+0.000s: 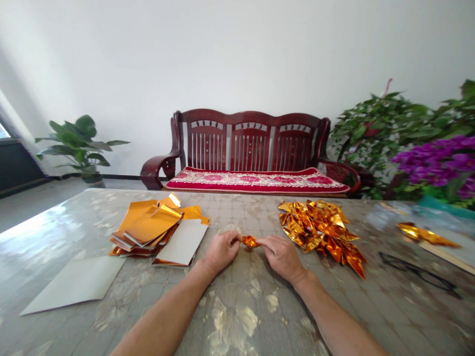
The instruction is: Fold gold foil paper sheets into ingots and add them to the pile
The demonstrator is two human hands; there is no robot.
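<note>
Head cam, counting first: one little foil piece [250, 241] in the hands, so I'll place everything from that. Left of it there's one pile of sheets [148, 225], too overlapped to count, plus one loose sheet [74, 282] further left. Right of it, one heap of folded foil [315, 222], also too jumbled for a number, then one pair of glasses [415, 272] well past that and at least one stray foil fold [428, 235]. One bench [248, 143] stands beyond it.

Materials: the sheets are smooth, shiny orange-gold on one side and flat pale grey on the other. The heap is all crinkly, pointy, mirror-bright bits. Table [237, 301] is glossy with a flower print, bench is dark red slatted wood.

Hands: left hand [222, 251] is mostly curled, thumb and fingertips pinched on the piece's left end. Right hand [282, 254] is loosely curled too, pinching the right end. So the piece sits between them over the table; can't tell if it touches the top.
</note>
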